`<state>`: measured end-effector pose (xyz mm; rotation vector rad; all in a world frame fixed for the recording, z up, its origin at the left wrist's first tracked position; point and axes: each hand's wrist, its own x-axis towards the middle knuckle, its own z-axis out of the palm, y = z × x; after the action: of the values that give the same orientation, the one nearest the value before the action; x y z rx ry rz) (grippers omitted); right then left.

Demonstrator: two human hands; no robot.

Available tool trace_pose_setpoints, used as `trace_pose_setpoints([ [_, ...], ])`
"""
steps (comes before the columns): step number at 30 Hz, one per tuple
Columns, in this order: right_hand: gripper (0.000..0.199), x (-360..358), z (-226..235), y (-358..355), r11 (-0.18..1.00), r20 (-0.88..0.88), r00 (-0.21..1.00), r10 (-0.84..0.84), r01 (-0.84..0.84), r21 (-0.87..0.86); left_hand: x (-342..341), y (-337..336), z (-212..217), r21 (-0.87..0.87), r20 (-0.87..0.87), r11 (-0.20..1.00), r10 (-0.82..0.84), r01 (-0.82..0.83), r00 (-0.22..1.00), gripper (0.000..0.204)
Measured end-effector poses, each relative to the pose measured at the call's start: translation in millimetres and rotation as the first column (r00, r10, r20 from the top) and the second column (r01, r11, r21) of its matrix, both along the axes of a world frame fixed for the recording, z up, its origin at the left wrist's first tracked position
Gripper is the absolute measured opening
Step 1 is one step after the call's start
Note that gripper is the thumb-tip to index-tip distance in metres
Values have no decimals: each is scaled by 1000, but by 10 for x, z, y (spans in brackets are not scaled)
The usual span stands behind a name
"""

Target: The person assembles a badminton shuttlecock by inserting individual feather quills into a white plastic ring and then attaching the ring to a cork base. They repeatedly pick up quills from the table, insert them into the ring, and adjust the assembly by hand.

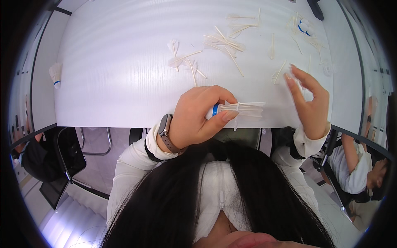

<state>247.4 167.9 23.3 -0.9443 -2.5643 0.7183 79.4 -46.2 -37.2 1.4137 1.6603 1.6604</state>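
Note:
My left hand (200, 113) is wrapped around a white feather shuttlecock (248, 110) with a blue band, above the table's near edge. Its cork end lies inside my palm, and the feathers point to the right. Thumb and forefinger press on the quills, where a thin whitish strip crosses them. Off to the right, my right hand (311, 97) is raised over the table with thumb and forefinger apart and slightly blurred. Just left of its fingertips lies a loose feather (279, 73). The other fingers of that hand are partly hidden.
Loose white feathers (225, 43) lie scattered across the middle of the white table (111, 82). Blue-banded cork bases (305, 27) sit among more feathers at the far right. Another shuttlecock (56, 75) is at the left edge. Upright panels (41, 70) flank the table; chairs stand behind.

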Motion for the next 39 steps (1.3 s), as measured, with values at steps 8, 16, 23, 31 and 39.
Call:
trace_pose_setpoints([
  [8,35,277,-101,222,985,171,985,34,-62,158,-5,9,4,-19,-47,1000,-5,4,999,22],
  [16,47,192,-177,185,959,211,962,173,-213,188,10,13,20,-10,-13,1000,0,0,1000,23],
  [23,41,142,-164,173,946,157,962,225,-255,202,-56,-41,39,16,69,1000,-25,24,997,34],
  [31,28,0,18,7,963,-115,957,267,-262,55,-36,44,49,38,-96,996,90,-86,991,54],
  [39,28,-178,64,-292,655,-356,754,552,-656,-374,9,32,88,33,-41,989,148,-147,988,30],
])
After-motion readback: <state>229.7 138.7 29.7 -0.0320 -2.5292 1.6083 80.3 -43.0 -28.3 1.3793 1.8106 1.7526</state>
